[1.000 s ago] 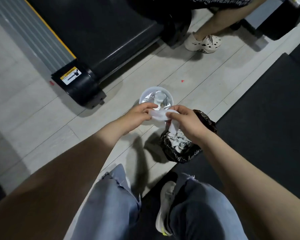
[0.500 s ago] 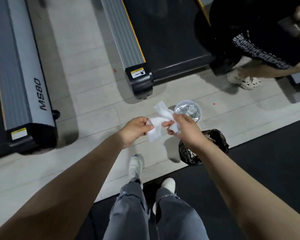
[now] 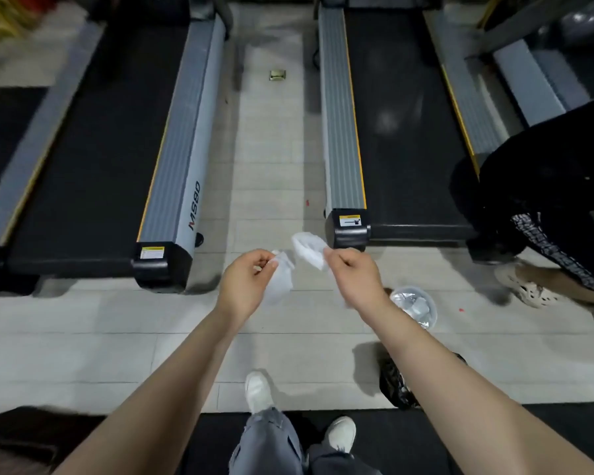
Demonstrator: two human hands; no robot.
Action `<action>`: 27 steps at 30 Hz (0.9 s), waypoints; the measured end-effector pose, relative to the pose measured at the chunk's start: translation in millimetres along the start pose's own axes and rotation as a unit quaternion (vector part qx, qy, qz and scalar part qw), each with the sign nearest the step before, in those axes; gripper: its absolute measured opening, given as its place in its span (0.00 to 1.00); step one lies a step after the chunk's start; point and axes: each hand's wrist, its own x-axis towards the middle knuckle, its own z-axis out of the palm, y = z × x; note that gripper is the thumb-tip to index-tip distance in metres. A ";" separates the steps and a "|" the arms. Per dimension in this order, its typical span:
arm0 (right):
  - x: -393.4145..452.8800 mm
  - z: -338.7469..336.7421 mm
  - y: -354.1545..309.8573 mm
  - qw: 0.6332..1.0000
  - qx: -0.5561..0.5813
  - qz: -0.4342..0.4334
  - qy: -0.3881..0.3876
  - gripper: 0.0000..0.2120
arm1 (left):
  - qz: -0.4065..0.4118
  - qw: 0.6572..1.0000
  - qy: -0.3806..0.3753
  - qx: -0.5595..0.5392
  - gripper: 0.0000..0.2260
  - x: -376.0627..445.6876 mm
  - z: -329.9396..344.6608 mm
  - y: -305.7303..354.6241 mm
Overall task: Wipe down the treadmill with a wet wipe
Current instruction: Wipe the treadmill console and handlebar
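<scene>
Overhead, two treadmills are lying side by side across the upper frame: the left treadmill (image 3: pixel 93 159), its grey side rail marked "MS80", and the right treadmill (image 3: pixel 402 132), whose far side is being blocked at the right edge by a second person (image 3: pixel 546 207) in black clothing, cut off by the frame, one pale clog (image 3: pixel 528 289) showing. A strip of light tiled floor (image 3: pixel 271 159) is running between the machines, with a small metallic object (image 3: pixel 277 75) lying on it near the top, too small to identify. Dark matting (image 3: pixel 494 437) is filling the bottom edge, where the wearer's jeans and white shoes are standing. At lower right a black bag (image 3: pixel 396 385) is sitting on the tiles, partly hidden behind the right forearm; just above it a round tub (image 3: pixel 415 305) with crinkled silvery contents is standing. At centre frame, clear of both machines, the left hand (image 3: pixel 246 286) and right hand (image 3: pixel 355 275) are each pinching an end of the white wet wipe (image 3: pixel 307 250) with curled fingers, holding it in the air over the floor. Motion blur is softening the wipe, so its folds are hard to make out.
</scene>
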 end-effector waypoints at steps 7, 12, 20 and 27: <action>24.2 40.1 -111.3 0.954 -0.243 -0.143 -0.102 0.20 | 0.053 0.990 0.081 0.105 0.07 23.5 -111.0 11.2; 45.1 77.3 -178.7 0.964 -0.188 -0.178 -0.065 0.15 | 0.061 0.989 0.113 0.069 0.08 48.1 -181.4 20.2; 64.1 107.7 -276.7 0.946 -0.167 -0.236 -0.148 0.08 | -0.015 0.994 0.070 -0.086 0.11 75.6 -286.0 42.1; 71.5 126.2 -334.4 0.872 -0.162 -0.322 -0.332 0.09 | 0.044 0.994 0.088 -0.043 0.03 112.6 -337.4 63.3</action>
